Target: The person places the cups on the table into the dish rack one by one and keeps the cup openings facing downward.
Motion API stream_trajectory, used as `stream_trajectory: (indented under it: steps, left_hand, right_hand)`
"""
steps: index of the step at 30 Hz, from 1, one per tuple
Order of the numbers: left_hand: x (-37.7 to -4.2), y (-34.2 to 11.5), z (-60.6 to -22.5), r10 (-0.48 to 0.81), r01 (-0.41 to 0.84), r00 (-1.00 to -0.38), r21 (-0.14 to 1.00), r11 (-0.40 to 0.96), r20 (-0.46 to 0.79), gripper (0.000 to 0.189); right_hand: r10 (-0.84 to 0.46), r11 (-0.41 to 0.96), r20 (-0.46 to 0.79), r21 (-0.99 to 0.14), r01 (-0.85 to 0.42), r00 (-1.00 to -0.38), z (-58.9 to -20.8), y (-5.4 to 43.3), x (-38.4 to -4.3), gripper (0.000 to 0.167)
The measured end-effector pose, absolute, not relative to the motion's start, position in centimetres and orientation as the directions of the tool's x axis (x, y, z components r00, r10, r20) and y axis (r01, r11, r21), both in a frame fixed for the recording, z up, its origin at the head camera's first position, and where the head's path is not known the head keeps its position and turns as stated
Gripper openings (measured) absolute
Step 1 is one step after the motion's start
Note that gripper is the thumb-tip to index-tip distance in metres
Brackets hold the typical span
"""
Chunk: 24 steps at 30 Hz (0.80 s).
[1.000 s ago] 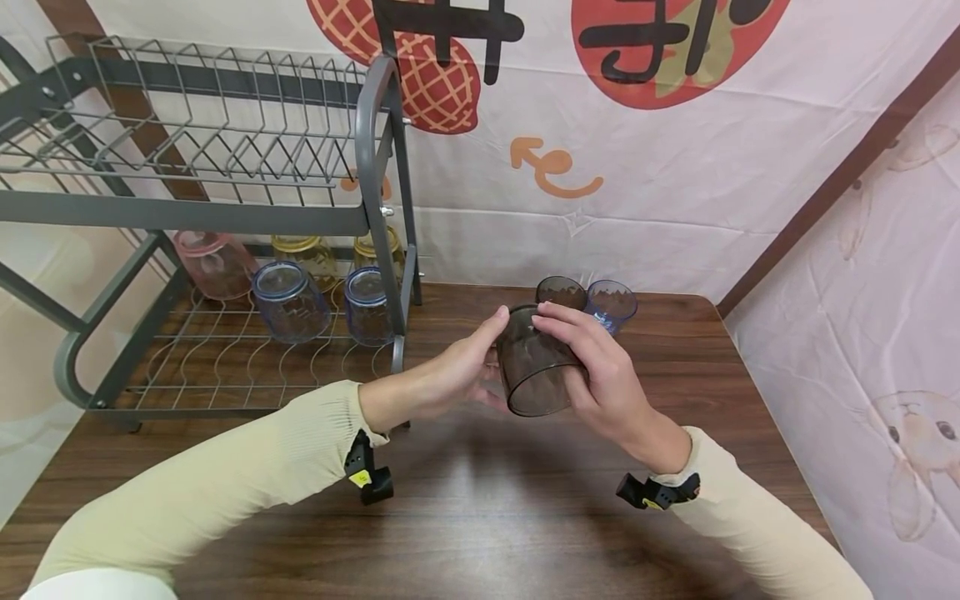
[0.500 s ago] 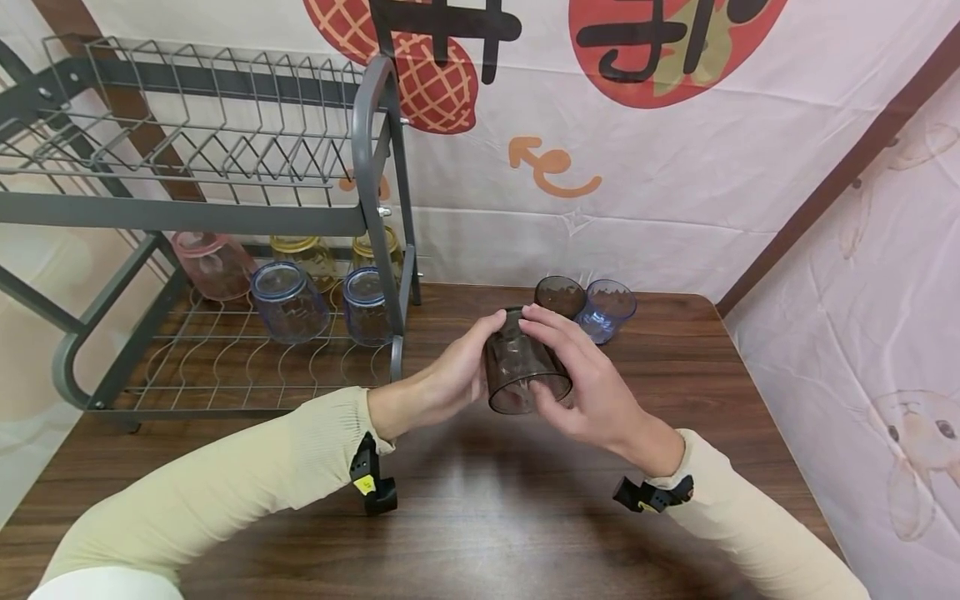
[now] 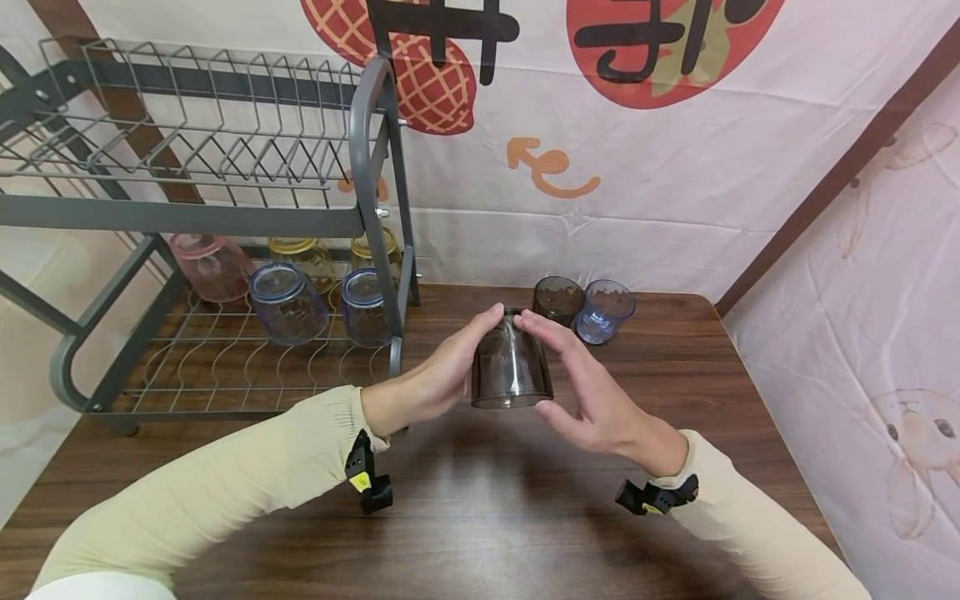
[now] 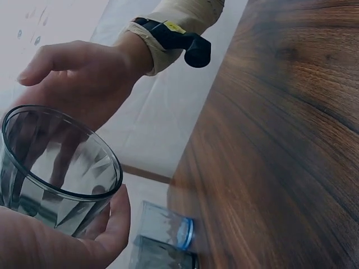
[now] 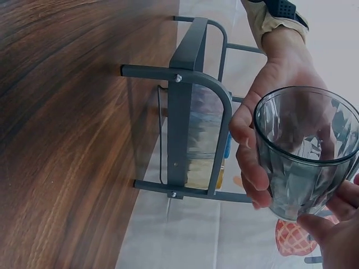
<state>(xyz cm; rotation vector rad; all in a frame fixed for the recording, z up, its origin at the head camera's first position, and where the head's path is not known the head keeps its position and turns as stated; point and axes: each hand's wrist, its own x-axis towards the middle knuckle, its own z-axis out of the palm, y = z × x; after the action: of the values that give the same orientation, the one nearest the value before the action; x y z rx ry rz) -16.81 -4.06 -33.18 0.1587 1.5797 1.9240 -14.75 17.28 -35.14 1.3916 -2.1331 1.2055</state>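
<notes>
A smoky grey drinking glass is held upside down over the table, its mouth facing down. My left hand grips it from the left, thumb up near the base and fingers wrapped round the side, as the right wrist view shows. My right hand is on the glass's right, its extended fingers touching near the base. Its thumb stands away from the glass in the left wrist view. Behind them, another smoky grey glass and a blue glass stand side by side, mouths up, on the table.
A grey two-tier dish rack stands at the left. Its lower shelf holds upside-down glasses: a pink one, two blue ones and two yellow ones. A printed cloth hangs behind the wooden table.
The grey glass has moved slightly left and turned so its mouth faces down rather than toward me. My right thumb has come out of the mouth and off the rim.
</notes>
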Motion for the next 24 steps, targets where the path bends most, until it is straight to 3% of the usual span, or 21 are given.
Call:
stream_trajectory:
  steps: [10,24]
  left_hand:
    - [-17.07,-4.27,-33.35,0.517,-0.322,-0.809,0.947,0.008,-0.28,0.06]
    - [-17.05,-4.8,-33.57,0.541,-0.312,-0.801,0.95,-0.016,-0.254,0.055]
  right_hand:
    - [-0.574,0.115,0.689,-0.468,-0.876,-0.443,-35.08,17.22,-14.82,0.064]
    - [-0.549,0.093,0.715,-0.463,-0.882,-0.433,-34.53,17.25,-14.72,0.055]
